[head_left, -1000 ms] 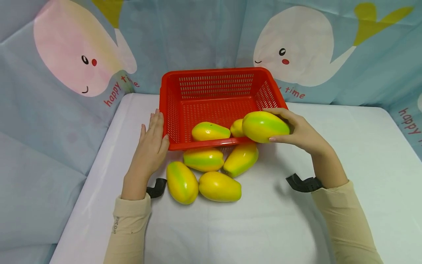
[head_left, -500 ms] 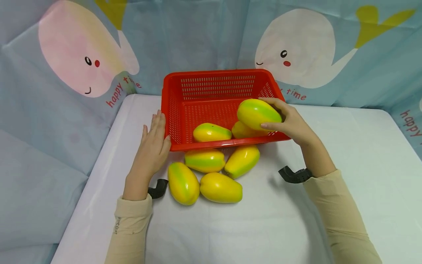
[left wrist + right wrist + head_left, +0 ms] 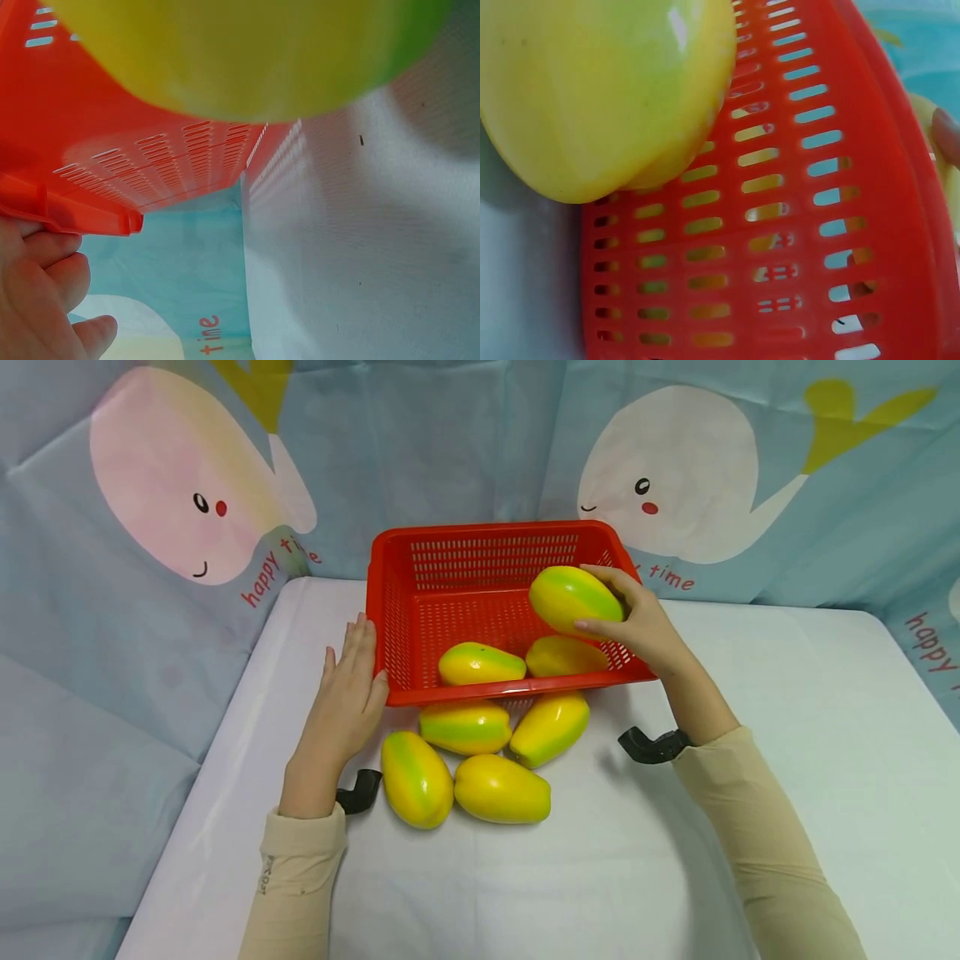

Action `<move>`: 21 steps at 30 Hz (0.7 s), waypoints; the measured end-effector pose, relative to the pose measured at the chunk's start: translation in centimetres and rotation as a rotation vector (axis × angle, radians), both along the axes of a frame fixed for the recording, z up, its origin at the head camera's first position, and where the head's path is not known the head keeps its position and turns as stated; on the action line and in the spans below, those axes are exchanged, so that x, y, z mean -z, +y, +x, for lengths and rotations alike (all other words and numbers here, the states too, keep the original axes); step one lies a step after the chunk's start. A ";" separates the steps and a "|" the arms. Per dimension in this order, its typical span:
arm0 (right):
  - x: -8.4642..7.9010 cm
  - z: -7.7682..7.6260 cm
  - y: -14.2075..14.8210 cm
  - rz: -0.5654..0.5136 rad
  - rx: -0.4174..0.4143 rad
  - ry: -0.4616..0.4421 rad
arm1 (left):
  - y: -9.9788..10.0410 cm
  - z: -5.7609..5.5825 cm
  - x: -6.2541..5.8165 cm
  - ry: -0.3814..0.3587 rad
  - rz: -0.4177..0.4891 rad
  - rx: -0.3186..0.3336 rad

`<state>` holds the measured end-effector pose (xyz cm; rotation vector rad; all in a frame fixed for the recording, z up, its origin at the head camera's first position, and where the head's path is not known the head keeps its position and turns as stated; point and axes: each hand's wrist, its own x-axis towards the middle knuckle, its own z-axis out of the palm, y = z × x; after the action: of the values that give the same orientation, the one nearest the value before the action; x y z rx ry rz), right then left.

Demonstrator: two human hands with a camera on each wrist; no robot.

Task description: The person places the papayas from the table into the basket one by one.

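Observation:
My right hand (image 3: 637,614) grips a yellow-green papaya (image 3: 572,598) by its right end, holding it over the right part of the red plastic basket (image 3: 525,690). Under it, a papaya (image 3: 564,657) lies in the basket's front right corner, and another papaya (image 3: 480,664) lies to its left. My left hand (image 3: 341,693) lies along the basket's left side with straight fingers. In the left wrist view its fingertips (image 3: 56,247) are right at the basket rim (image 3: 82,214). The right wrist view shows the basket's slotted wall (image 3: 727,247), with a fingertip (image 3: 946,135) at the right edge.
Several papayas lie on the white cloth before the basket: one papaya (image 3: 465,727) and another papaya (image 3: 551,728) by its front wall, a papaya (image 3: 417,781) and a papaya (image 3: 502,788) nearer. A blue whale-print curtain (image 3: 465,443) hangs close behind the basket.
The right hand has carried its papaya from above the basket's front right rim leftward and farther back, over the basket's inside. The left hand has stayed at the basket's left side.

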<state>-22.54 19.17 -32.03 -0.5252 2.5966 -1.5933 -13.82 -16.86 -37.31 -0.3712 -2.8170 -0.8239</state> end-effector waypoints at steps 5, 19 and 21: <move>0.0 -0.6 -0.6 0.013 0.016 -0.022 | 0.0 0.0 0.0 -0.001 0.003 -0.003; 1.0 -2.2 -1.0 0.189 0.058 -0.059 | 0.0 0.0 0.1 0.006 0.000 0.003; 1.2 -2.4 -1.0 0.239 0.068 -0.043 | 0.0 0.0 0.1 0.005 0.002 0.001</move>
<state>-24.90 18.18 -33.25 -0.3844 2.7469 -1.2694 -13.83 -16.88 -37.43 -0.3745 -2.8109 -0.8249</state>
